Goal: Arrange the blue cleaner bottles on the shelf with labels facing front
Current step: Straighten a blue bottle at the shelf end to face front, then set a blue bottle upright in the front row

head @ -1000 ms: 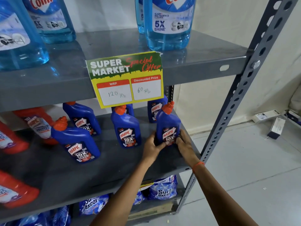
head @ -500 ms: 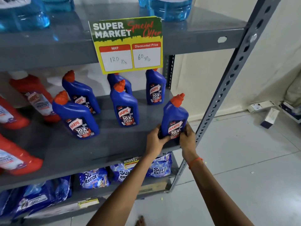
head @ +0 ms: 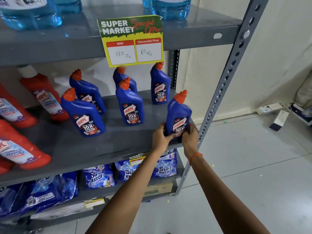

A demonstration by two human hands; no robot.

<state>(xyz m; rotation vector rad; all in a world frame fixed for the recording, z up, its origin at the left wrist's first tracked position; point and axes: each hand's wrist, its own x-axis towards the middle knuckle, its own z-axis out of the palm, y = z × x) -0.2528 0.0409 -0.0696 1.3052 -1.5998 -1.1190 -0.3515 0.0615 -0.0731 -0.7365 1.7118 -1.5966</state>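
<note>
Several blue Harpic cleaner bottles with orange caps stand on the grey middle shelf (head: 70,149). Both hands grip the base of one bottle (head: 179,114) at the shelf's front right corner, label facing me. My left hand (head: 161,136) holds its left side and my right hand (head: 190,135) its right side. Other blue bottles stand further left and back: front left (head: 84,115), centre (head: 130,105), back right (head: 159,86), back left (head: 87,93) and one partly hidden behind the centre bottle (head: 121,76). Their visible labels face front.
Red cleaner bottles (head: 43,97) fill the shelf's left part. A yellow price sign (head: 131,41) hangs from the upper shelf edge, under light-blue bottles (head: 170,7). Surf Excel packs (head: 99,176) lie below. The perforated upright post (head: 222,92) stands just right of my hands. Boxes (head: 278,119) lie on the floor.
The held bottle has come forward and to the right, from mid-shelf to the front right corner. The camera has tilted down, so the lower shelf shows.
</note>
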